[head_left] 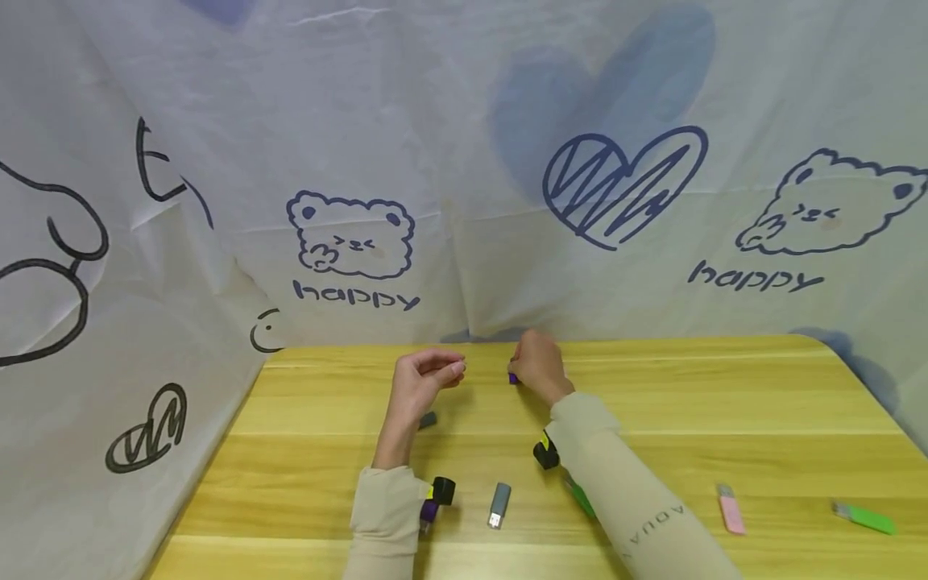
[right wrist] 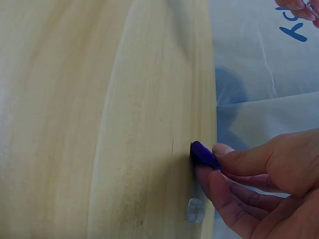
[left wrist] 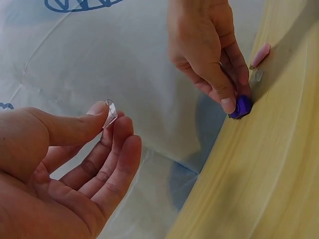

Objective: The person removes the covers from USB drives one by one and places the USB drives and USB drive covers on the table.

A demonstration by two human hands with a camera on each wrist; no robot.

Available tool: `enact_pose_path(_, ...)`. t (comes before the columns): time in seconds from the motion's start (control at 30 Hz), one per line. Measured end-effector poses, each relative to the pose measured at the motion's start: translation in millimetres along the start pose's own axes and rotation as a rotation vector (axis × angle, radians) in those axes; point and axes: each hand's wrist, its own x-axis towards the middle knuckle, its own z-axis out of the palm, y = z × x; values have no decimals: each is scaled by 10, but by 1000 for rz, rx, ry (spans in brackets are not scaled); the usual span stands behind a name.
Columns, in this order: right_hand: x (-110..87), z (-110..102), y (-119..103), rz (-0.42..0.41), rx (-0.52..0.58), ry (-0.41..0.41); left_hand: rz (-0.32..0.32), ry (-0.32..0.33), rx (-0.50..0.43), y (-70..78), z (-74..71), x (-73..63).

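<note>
My left hand (head_left: 418, 387) is raised over the table's far part, pinching a small clear plastic cap (left wrist: 110, 114) between thumb and fingertips. At the far edge, my right hand (head_left: 540, 366) holds a purple USB flash drive (right wrist: 203, 155) between thumb and fingers, low at the tabletop. Just beside those fingers another clear cap (right wrist: 195, 210) lies on the wood. Past it, the left wrist view has a pink USB flash drive (left wrist: 261, 55). Most of the purple drive is covered by fingers in the head view.
On the wooden table (head_left: 725, 403) lie a grey drive (head_left: 499, 506), a pink drive (head_left: 731, 509), a green drive (head_left: 866, 517) and another green drive (head_left: 580, 495) partly under the right sleeve. A dark drive (head_left: 428, 420) and a purple one (head_left: 428, 512) are near the left arm. A printed cloth (head_left: 464, 161) hangs behind.
</note>
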Motion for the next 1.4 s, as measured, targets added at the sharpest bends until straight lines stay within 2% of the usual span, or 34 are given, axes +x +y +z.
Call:
enact_pose_path(0.27, 18, 7, -32, 71, -42, -69, -13, 2, 16, -13, -4, -1)
enact_pose_path(0.4, -14, -42, -47, 39, -26, -54, -15, 1, 15, -38, 6, 5)
enact_pose_path(0.53, -146, -187, -106, 20, 52, -20, -7, -3, 21, -73, 9, -11)
enact_pose_path(0.8, -565, -493, -170, 36, 276, -78, -25, -10, 53, -125, 1, -15)
enact_pose_path(1.1, -982, -778, 20, -8, 389, -44, -28, -25, 74, -152, 73, -3)
enact_pose_path(1.2, -1048, -828, 113, -14, 406, -43, -20, -30, 88, -180, 111, 0)
enact_pose_path(1.4, -1100, -941, 302, -12, 409, -104, -35, -73, 153, -183, 218, 13)
